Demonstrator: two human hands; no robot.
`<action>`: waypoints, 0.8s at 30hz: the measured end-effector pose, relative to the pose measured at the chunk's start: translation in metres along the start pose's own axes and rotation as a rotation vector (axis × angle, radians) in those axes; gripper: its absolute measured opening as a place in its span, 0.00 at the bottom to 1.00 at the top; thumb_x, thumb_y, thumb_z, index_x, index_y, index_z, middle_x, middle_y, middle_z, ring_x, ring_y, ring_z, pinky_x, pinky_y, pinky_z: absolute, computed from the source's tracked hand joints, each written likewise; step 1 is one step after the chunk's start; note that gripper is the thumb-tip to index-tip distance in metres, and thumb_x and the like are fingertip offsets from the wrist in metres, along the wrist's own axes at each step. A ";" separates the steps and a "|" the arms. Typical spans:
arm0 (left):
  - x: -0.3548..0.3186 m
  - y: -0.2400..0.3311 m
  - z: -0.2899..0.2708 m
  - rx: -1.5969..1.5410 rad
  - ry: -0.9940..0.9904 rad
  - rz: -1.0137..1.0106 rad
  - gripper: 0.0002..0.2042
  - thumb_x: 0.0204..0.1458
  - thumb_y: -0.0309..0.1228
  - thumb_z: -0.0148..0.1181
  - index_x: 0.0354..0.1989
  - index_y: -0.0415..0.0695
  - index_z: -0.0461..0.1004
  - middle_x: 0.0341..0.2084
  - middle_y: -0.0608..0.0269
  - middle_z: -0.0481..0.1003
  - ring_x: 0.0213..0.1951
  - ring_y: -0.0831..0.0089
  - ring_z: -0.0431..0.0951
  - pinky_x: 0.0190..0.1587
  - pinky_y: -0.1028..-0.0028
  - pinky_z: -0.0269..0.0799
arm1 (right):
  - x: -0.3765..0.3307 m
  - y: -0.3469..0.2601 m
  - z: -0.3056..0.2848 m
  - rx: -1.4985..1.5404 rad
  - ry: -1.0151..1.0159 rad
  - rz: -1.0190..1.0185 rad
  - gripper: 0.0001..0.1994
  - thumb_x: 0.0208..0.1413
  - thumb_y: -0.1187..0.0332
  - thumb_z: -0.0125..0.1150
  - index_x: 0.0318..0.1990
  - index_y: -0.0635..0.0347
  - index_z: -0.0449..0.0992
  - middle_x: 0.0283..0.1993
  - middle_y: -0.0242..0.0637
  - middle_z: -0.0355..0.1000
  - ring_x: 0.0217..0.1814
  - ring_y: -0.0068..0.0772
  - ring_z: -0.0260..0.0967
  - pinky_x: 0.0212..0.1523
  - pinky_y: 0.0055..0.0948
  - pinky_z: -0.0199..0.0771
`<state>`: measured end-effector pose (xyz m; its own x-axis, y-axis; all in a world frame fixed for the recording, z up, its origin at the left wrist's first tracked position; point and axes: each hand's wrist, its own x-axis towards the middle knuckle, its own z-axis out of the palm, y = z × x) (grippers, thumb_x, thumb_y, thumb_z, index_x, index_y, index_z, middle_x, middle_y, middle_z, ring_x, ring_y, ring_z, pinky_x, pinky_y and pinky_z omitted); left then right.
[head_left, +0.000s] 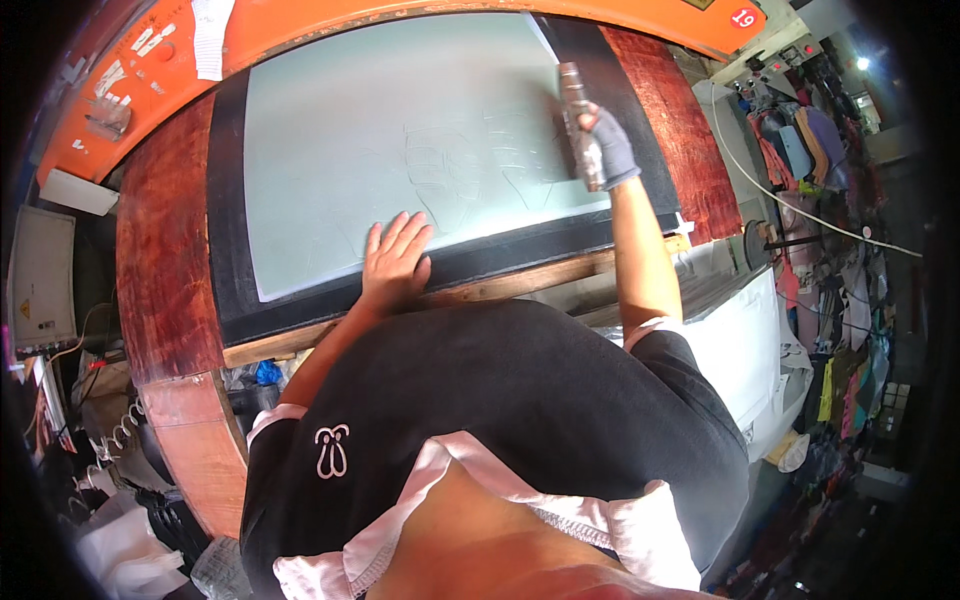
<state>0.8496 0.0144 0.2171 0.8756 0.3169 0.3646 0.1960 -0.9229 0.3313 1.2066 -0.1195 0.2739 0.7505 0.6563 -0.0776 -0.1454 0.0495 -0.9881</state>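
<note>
A large pale grey-green sheet [330, 120], faintly marked with raised or drawn outlines, lies flat on a black mat [228, 230]. My left hand [395, 262] rests bare on the sheet's near edge, fingers stretched out and nothing held. At the sheet's right edge, my right hand [612, 145], in a grey fingerless-looking glove, grips a long narrow brown tool [577, 110] with pale smears on it. The tool stands roughly lengthwise along that edge. Its exact kind does not show, and whether its underside touches the sheet is hidden.
Red-brown wooden boards [165, 240] flank the mat, and a wooden rail [500, 285] runs along the near side. Behind rises an orange machine beam [330, 22]. Hanging coloured pieces [800, 140] crowd the right; a grey box [42, 270] stands left. A white cable [770, 190] loops at right.
</note>
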 end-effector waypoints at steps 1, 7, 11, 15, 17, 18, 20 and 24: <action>0.000 0.001 0.000 0.004 0.018 0.013 0.22 0.42 0.29 0.58 0.49 0.44 0.69 0.55 0.60 0.65 0.59 0.62 0.62 0.59 0.49 0.50 | 0.004 -0.005 -0.014 -0.064 0.048 -0.041 0.31 0.42 0.64 0.68 0.54 0.66 0.65 0.42 0.37 0.69 0.37 0.23 0.68 0.34 0.23 0.70; -0.005 0.007 0.000 0.041 0.022 -0.001 0.22 0.40 0.27 0.59 0.49 0.46 0.70 0.54 0.62 0.66 0.58 0.62 0.63 0.58 0.50 0.52 | 0.008 -0.008 -0.094 -0.972 0.222 -0.206 0.37 0.36 0.53 0.67 0.55 0.62 0.65 0.53 0.46 0.65 0.48 0.41 0.67 0.48 0.32 0.68; -0.011 0.008 0.002 0.055 0.033 -0.024 0.20 0.42 0.28 0.60 0.48 0.47 0.71 0.54 0.63 0.67 0.58 0.62 0.63 0.58 0.51 0.52 | 0.006 0.008 -0.120 -1.571 0.238 0.076 0.37 0.36 0.42 0.59 0.55 0.52 0.67 0.62 0.45 0.58 0.60 0.52 0.57 0.58 0.41 0.59; -0.020 0.002 0.001 0.112 0.122 -0.142 0.17 0.45 0.30 0.59 0.47 0.47 0.71 0.53 0.61 0.67 0.57 0.61 0.64 0.58 0.52 0.52 | 0.015 0.019 -0.106 -1.551 0.289 -0.352 0.33 0.42 0.45 0.57 0.53 0.57 0.68 0.57 0.47 0.63 0.60 0.50 0.57 0.58 0.37 0.59; -0.030 -0.012 -0.009 0.240 0.187 -0.217 0.18 0.47 0.33 0.58 0.48 0.44 0.69 0.52 0.56 0.67 0.56 0.57 0.64 0.58 0.53 0.53 | 0.018 0.020 -0.087 -1.262 0.132 -0.433 0.30 0.43 0.47 0.57 0.51 0.59 0.69 0.55 0.48 0.64 0.58 0.49 0.60 0.57 0.37 0.60; -0.036 -0.023 -0.017 0.265 0.255 -0.309 0.20 0.47 0.34 0.58 0.49 0.43 0.68 0.52 0.53 0.67 0.56 0.55 0.64 0.58 0.54 0.54 | 0.018 0.022 -0.076 -1.121 0.063 -0.477 0.29 0.44 0.49 0.57 0.50 0.59 0.70 0.54 0.48 0.65 0.57 0.48 0.61 0.57 0.36 0.61; -0.051 -0.049 -0.036 0.335 0.407 -0.473 0.22 0.47 0.36 0.58 0.51 0.41 0.66 0.51 0.48 0.66 0.55 0.52 0.63 0.58 0.56 0.55 | 0.011 0.028 -0.054 -1.053 -0.089 -0.518 0.26 0.45 0.51 0.58 0.47 0.61 0.71 0.53 0.49 0.66 0.55 0.48 0.62 0.54 0.38 0.64; -0.090 -0.095 -0.073 0.312 0.279 -1.098 0.30 0.45 0.42 0.60 0.54 0.38 0.63 0.48 0.44 0.68 0.51 0.50 0.67 0.55 0.60 0.61 | -0.015 0.051 -0.021 -1.178 -0.113 -0.734 0.23 0.45 0.53 0.58 0.45 0.59 0.73 0.52 0.48 0.67 0.54 0.51 0.62 0.53 0.43 0.62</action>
<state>0.7196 0.0897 0.2166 0.0500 0.9771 0.2066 0.9192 -0.1259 0.3732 1.2016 -0.1421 0.2217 0.3545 0.8161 0.4565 0.9191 -0.2143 -0.3307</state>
